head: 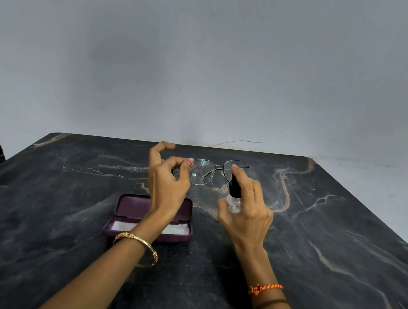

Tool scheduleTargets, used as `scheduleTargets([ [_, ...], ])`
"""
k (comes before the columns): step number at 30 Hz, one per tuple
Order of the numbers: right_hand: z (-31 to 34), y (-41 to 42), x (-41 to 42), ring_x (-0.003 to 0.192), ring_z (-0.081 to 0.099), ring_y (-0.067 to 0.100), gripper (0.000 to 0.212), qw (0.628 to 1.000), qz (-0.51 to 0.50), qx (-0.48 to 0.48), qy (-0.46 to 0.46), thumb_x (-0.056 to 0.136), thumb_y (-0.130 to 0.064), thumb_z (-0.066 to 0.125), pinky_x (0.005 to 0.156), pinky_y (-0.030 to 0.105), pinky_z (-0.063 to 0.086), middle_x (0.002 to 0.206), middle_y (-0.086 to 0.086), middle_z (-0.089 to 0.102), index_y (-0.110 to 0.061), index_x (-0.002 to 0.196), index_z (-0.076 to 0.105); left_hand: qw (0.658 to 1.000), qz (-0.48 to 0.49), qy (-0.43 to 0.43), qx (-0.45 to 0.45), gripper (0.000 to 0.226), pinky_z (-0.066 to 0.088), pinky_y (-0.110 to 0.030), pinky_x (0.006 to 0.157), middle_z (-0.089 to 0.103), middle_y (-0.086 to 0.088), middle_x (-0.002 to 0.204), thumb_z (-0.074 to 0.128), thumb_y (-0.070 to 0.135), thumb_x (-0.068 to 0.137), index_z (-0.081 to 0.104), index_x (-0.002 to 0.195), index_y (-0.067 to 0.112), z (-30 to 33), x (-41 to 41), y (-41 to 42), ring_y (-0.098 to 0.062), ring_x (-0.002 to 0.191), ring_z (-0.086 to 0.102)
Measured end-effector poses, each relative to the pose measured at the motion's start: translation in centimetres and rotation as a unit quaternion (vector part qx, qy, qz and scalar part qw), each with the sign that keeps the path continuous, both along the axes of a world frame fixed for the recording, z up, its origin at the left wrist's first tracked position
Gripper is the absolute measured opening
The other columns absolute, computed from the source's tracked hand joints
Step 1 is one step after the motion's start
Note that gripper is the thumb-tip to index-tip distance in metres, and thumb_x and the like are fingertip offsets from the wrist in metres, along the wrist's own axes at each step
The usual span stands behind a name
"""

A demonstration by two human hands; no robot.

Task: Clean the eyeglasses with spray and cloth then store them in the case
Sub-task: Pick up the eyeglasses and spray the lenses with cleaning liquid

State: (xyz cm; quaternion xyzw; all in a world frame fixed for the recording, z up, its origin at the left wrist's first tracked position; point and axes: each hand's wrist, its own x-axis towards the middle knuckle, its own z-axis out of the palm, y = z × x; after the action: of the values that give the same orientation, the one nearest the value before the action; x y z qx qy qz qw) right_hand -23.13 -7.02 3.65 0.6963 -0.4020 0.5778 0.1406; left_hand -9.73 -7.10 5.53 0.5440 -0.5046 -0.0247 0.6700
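Note:
Thin metal-framed eyeglasses (210, 173) hang above the dark table, pinched at their left side by my left hand (166, 177). My right hand (248, 213) grips a small clear spray bottle (234, 196) with a black top, its index finger on the nozzle, right beside the right lens. An open purple case (132, 207) lies on the table under my left wrist, with a white cloth (179, 230) inside it; my forearm hides the case's middle.
The dark marble table (331, 243) runs back to a pale wall. Its far edge lies just behind the glasses. A dark skirting strip shows at the far left.

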Motion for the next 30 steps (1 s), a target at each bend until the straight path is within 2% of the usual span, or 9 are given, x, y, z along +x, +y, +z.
scheduleTargets([
  [3, -0.1, 0.1, 0.3, 0.050, 0.058, 0.015, 0.075, 1.000, -0.001, 0.002, 0.023, 0.046, 0.004, 0.072, 0.040, 0.017, 0.042, 0.078, 0.004, 0.068, -0.022, 0.113, 0.048, 1.000, 0.003, 0.002, -0.007, 0.012, 0.038, 0.001, 0.059, 0.043, -0.011, 0.118, 0.062, 0.005, 0.081, 0.066, 0.074, -0.004, 0.0, 0.0, 0.0, 0.013, 0.076, 0.051],
  [9, -0.1, 0.1, 0.2, 0.052, 0.059, 0.018, 0.073, 1.000, 0.009, -0.005, 0.000, 0.047, 0.005, 0.071, 0.040, 0.019, 0.045, 0.079, 0.007, 0.067, -0.021, 0.111, 0.048, 1.000, 0.010, 0.004, -0.008, 0.013, 0.037, 0.002, 0.058, 0.045, -0.016, 0.119, 0.063, 0.006, 0.081, 0.065, 0.072, -0.003, 0.0, 0.1, -0.1, -0.005, 0.076, 0.053],
  [13, -0.2, 0.0, 0.0, 0.053, 0.060, 0.020, 0.074, 0.999, -0.016, 0.013, -0.033, 0.049, 0.002, 0.070, 0.042, 0.019, 0.043, 0.081, 0.008, 0.067, -0.020, 0.115, 0.046, 1.000, 0.008, 0.006, -0.022, 0.013, 0.037, 0.002, 0.060, 0.043, -0.014, 0.118, 0.062, 0.006, 0.081, 0.065, 0.072, -0.004, -0.1, 0.1, -0.2, 0.025, 0.079, 0.044],
  [17, -0.2, -0.6, -1.3, 0.057, 0.060, 0.023, 0.072, 0.994, -0.043, 0.042, -0.096, 0.048, 0.005, 0.072, 0.044, 0.019, 0.040, 0.084, 0.009, 0.068, -0.017, 0.113, 0.051, 1.000, 0.009, 0.019, -0.017, 0.016, 0.041, -0.004, 0.057, 0.042, -0.008, 0.120, 0.062, 0.012, 0.082, 0.066, 0.074, -0.001, -0.2, 0.4, -0.4, 0.024, 0.075, 0.044],
  [21, -0.3, -1.2, -2.1, 0.061, 0.051, 0.011, 0.058, 0.990, -0.055, 0.038, -0.122, 0.051, 0.000, 0.067, 0.047, 0.007, 0.028, 0.080, 0.009, 0.066, -0.011, 0.107, 0.057, 1.000, 0.004, 0.021, -0.021, 0.016, 0.042, -0.007, 0.057, 0.040, -0.003, 0.117, 0.062, 0.013, 0.082, 0.066, 0.075, -0.001, -0.1, 0.4, -0.3, 0.026, 0.078, 0.042],
  [23, -0.6, -1.3, -2.0, 0.067, 0.047, 0.008, 0.060, 0.991, -0.049, 0.028, -0.118, 0.052, -0.004, 0.066, 0.046, 0.011, 0.032, 0.081, 0.009, 0.065, -0.015, 0.110, 0.052, 0.999, 0.001, 0.025, -0.020, 0.016, 0.043, -0.011, 0.057, 0.037, 0.001, 0.116, 0.062, 0.013, 0.083, 0.066, 0.075, 0.000, 0.0, 0.4, -0.3, 0.022, 0.074, 0.045],
  [26, -1.0, -1.4, -1.7, 0.079, 0.042, 0.010, 0.066, 0.990, -0.041, 0.020, -0.132, 0.053, -0.003, 0.066, 0.051, 0.009, 0.030, 0.085, 0.012, 0.064, -0.015, 0.114, 0.045, 0.999, -0.001, 0.036, -0.007, 0.015, 0.043, -0.019, 0.055, 0.038, 0.001, 0.118, 0.061, 0.014, 0.083, 0.066, 0.076, 0.002, 0.1, 0.5, -0.3, 0.001, 0.064, 0.048],
  [28, -1.4, -1.5, -1.6, 0.077, 0.036, -0.001, 0.068, 0.986, -0.030, 0.030, -0.159, 0.055, -0.004, 0.065, 0.056, 0.005, 0.026, 0.088, 0.010, 0.063, -0.015, 0.118, 0.040, 0.999, -0.004, 0.044, -0.003, 0.013, 0.040, -0.015, 0.052, 0.039, 0.001, 0.118, 0.061, 0.015, 0.084, 0.065, 0.074, 0.007, 0.1, 0.6, -0.3, -0.008, 0.062, 0.045],
  [30, -1.7, -1.6, -1.6, 0.069, 0.038, -0.001, 0.072, 0.981, -0.015, 0.052, -0.184, 0.058, -0.004, 0.065, 0.058, 0.006, 0.026, 0.086, 0.001, 0.055, -0.017, 0.122, 0.035, 0.998, -0.013, 0.060, -0.004, 0.012, 0.040, -0.010, 0.050, 0.039, 0.003, 0.117, 0.060, 0.015, 0.084, 0.062, 0.072, 0.015, 0.1, 0.7, -0.3, -0.009, 0.061, 0.044],
])
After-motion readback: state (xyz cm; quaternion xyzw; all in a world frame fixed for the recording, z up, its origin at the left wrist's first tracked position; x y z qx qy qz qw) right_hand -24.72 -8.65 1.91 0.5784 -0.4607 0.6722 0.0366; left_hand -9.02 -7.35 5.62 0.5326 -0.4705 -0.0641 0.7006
